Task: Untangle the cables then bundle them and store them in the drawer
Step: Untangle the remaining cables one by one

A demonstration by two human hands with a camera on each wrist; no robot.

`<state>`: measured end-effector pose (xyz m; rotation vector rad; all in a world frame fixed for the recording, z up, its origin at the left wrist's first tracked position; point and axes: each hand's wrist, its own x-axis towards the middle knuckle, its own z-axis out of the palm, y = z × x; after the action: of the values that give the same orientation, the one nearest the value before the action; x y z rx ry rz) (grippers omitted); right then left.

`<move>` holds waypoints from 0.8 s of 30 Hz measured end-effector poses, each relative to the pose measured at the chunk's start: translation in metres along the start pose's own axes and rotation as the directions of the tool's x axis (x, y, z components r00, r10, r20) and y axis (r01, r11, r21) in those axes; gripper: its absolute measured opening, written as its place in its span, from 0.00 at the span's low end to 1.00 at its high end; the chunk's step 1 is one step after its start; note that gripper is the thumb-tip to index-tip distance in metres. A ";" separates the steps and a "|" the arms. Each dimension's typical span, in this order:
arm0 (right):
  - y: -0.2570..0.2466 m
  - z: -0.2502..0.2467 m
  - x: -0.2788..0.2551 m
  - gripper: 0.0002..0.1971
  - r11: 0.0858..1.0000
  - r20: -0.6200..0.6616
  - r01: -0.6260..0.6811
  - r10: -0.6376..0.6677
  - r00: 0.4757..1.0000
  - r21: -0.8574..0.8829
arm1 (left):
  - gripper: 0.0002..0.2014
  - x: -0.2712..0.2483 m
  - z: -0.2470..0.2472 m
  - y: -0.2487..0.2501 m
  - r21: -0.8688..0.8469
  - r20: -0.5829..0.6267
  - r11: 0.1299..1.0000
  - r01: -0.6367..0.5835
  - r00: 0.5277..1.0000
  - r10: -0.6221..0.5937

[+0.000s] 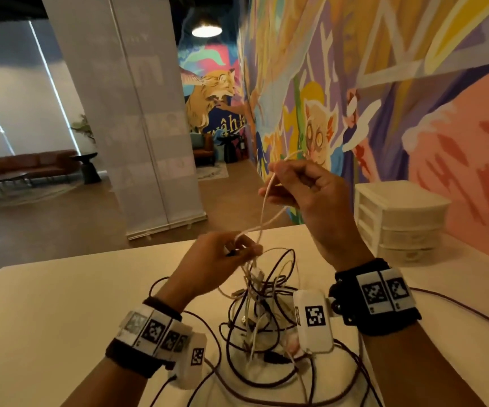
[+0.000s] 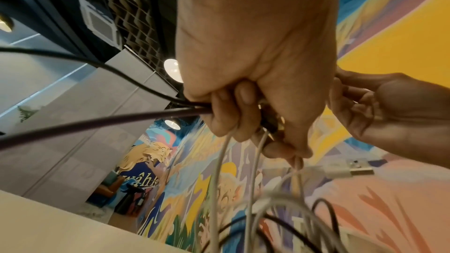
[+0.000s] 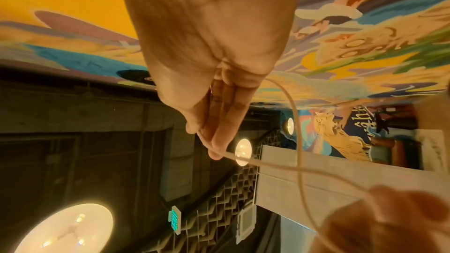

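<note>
A tangle of white and dark cables point(image 1: 262, 312) lies heaped on the cream table point(image 1: 46, 304) between my wrists. My left hand point(image 1: 231, 251) hovers just above the heap and grips a bunch of cables point(image 2: 219, 161), white and dark strands spilling from its curled fingers point(image 2: 233, 111). My right hand point(image 1: 288, 183) is raised higher, toward the mural wall, and pinches a thin white cable point(image 1: 263, 212) that loops down to the left hand. In the right wrist view that white cable point(image 3: 295, 122) runs past my fingertips point(image 3: 214, 153). A USB plug point(image 2: 358, 171) dangles near the left hand.
A white plastic drawer unit point(image 1: 399, 218) stands at the table's far right against the painted mural wall, its drawers closed. A dark cable point(image 1: 457, 309) trails off to the right across the table. Beyond the far table edge is open floor with a banner stand.
</note>
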<state>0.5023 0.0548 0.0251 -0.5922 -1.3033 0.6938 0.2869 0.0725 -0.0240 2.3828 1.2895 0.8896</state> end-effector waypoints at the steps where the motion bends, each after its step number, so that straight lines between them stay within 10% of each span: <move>1: -0.003 -0.001 0.001 0.13 1.000 0.005 -0.012 0.012 1.000 0.003 | 0.13 0.002 -0.006 0.000 -0.006 -0.082 1.000 0.015 0.997 -0.015; 6: -0.014 -0.016 0.007 0.12 1.000 -0.062 0.022 -0.020 0.998 0.021 | 0.09 0.005 -0.068 0.022 -0.144 -0.607 0.968 -0.204 0.791 0.076; 10: -0.017 -0.020 0.021 0.13 0.997 -0.016 -0.002 0.001 1.000 -0.081 | 0.15 0.005 -0.071 0.016 -0.148 -0.164 0.982 -0.117 0.982 0.092; 12: -0.010 -0.032 0.035 0.13 0.987 -0.030 -0.025 0.020 0.999 -0.158 | 0.17 -0.001 -0.066 0.002 -0.106 -0.012 0.993 -0.050 0.999 0.049; 17: -0.035 -0.072 0.065 0.17 0.927 -0.163 -0.011 -0.054 0.985 -0.376 | 0.18 -0.012 -0.090 -0.015 -0.293 -0.195 0.955 -0.033 0.980 -0.027; 22: -0.094 -0.117 0.067 0.22 0.384 -0.334 -0.277 -0.090 0.938 -0.881 | 0.21 -0.019 -0.130 -0.016 -0.578 -0.530 0.809 -0.105 0.803 -0.273; 24: -0.097 -0.107 0.063 0.27 0.304 -0.274 -0.251 -0.038 0.961 -0.919 | 0.24 -0.021 -0.138 -0.011 -0.644 -0.530 0.753 -0.135 0.789 -0.311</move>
<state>0.6274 0.0364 0.1188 -1.7269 -1.3468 -0.1980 0.1828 0.0558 0.0678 1.4845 0.9999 1.8319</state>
